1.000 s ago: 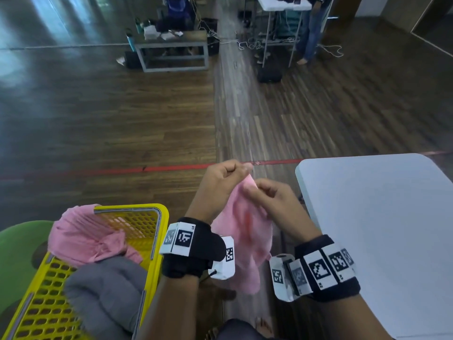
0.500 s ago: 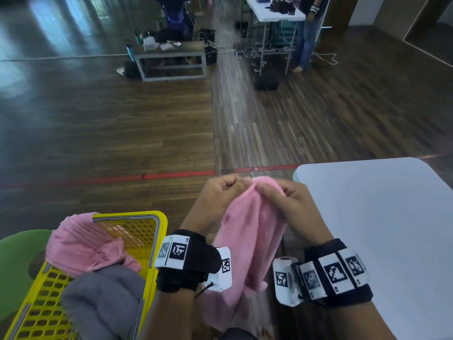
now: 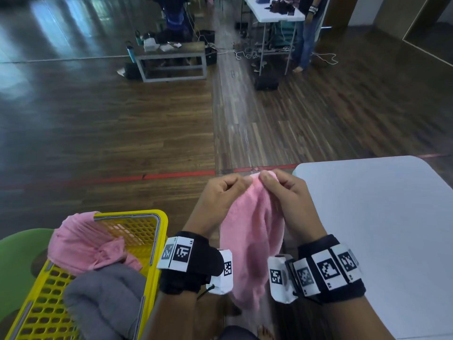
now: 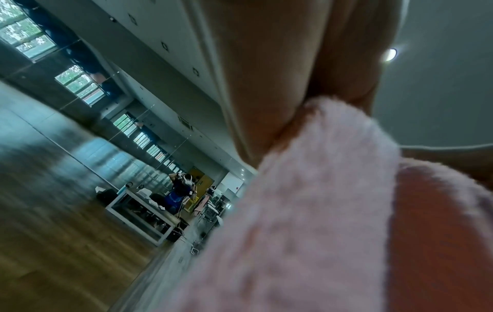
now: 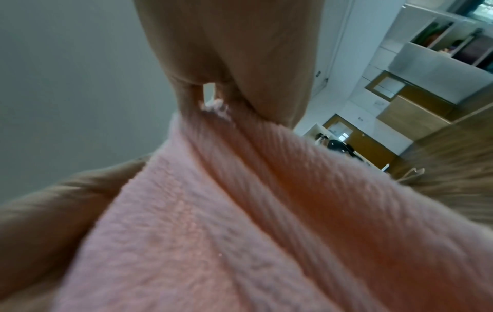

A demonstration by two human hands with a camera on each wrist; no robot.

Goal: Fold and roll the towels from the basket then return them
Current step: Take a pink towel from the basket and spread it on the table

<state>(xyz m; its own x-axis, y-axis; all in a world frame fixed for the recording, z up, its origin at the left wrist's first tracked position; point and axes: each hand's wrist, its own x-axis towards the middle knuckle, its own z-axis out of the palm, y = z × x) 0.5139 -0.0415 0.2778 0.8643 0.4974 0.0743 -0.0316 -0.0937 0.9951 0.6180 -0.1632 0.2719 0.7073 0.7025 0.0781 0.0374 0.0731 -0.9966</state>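
Your left hand [image 3: 221, 195] and your right hand [image 3: 285, 192] are up in front of you, side by side and almost touching at the fingertips, and both pinch the top edge of the pink towel [image 3: 252, 236]. Each grip is narrow, with thumb and curled fingers closed on the cloth. The towel hangs down between your wrists, bunched in loose folds, above the wooden floor [image 3: 122, 133] and just left of the white counter [image 3: 382, 217], not touching it.

From the left wrist, the towel [image 4: 306, 211] fills the lower right of the view, and your fingers [image 4: 266, 84] close on its upper tip. From the right wrist, the towel [image 5: 240, 221] runs up in ridged folds to a small tuft squeezed between your fingers [image 5: 266, 63].

To your left the yellow basket [image 3: 157, 244] rests on a green chair [image 3: 14, 266]. A second pink towel [image 3: 83, 244] is draped over its far rim, and a grey towel [image 3: 105, 300] lies heaped inside, nearer you.
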